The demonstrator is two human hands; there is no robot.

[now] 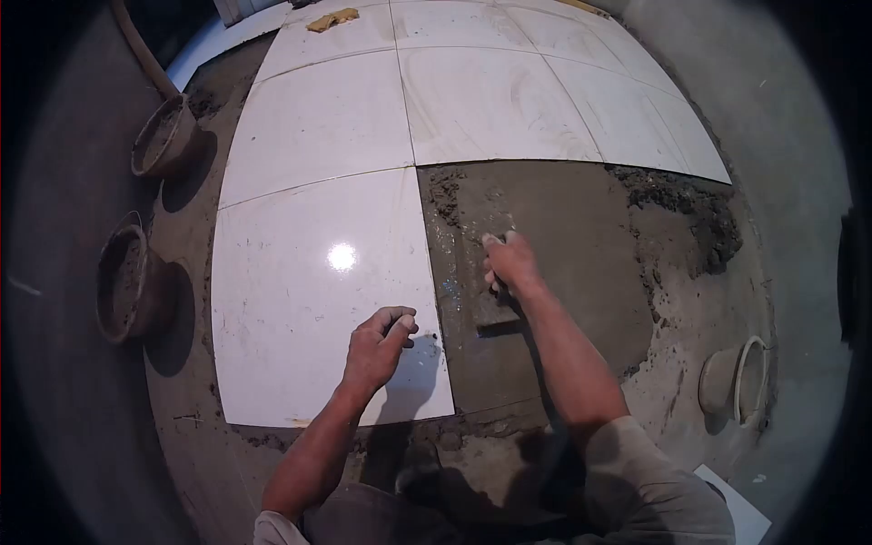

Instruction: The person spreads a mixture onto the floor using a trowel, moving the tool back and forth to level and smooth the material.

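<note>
My right hand [510, 261] is closed round the handle of a plastering trowel [499, 314], whose rectangular blade is coated in grey cement. The blade lies on the wet mortar bed [581, 236], near its left side and close to the edge of a white floor tile [300, 291]. Smoothed mortar spreads to the right of the trowel. Over the lower right part of that tile, my left hand [380, 347] is held with fingers curled in and thumb against them; nothing shows in it. Its shadow falls on the tile.
More white tiles [490, 100] lie beyond the mortar, with a yellowish cloth [333, 20] on one. Two buckets [168, 136] [136, 282] stand at the left. Loose dark mortar [699, 218] lies at right, above a pale bucket [736, 381]. A white tile piece [738, 509] is at lower right.
</note>
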